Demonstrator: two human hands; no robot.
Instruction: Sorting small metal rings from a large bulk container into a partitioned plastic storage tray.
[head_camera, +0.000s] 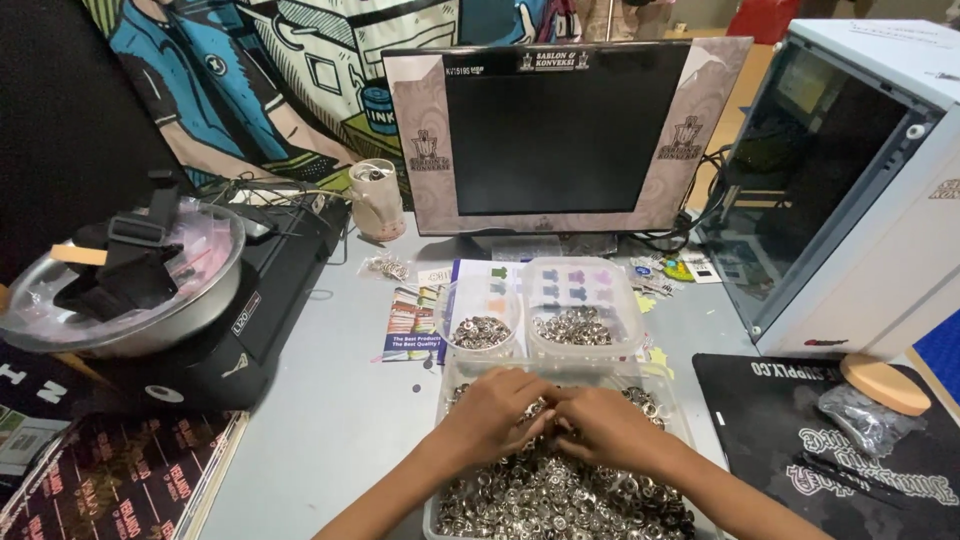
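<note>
Silver metal snap-button parts fill a large clear plastic tray (447, 505) at the near edge of a grey table (330, 400), heaped almost to its rim. Both of the person's bare hands rest on top of this heap. The left hand (497, 410) and the right hand (608, 425) meet fingertip to fingertip over the middle of the tray, fingers curled inward and pinched narrow around what seems to be one or two small pieces; exactly what they grip is too small to tell.

Just behind the tray stand two smaller clear containers. A round plastic cup (479, 322) on the left holds a shallow layer of the metal parts, and a rectangular clear plastic box (580, 310) to its right holds a thin layer as well. Judged from these amounts, the sorting looks to be at an early stage: the small containers are only bottom-covered, while most pieces remain in the big tray.

A dark computer monitor (560, 130) stands behind, with a white computer case (860, 190) on the right.
</note>
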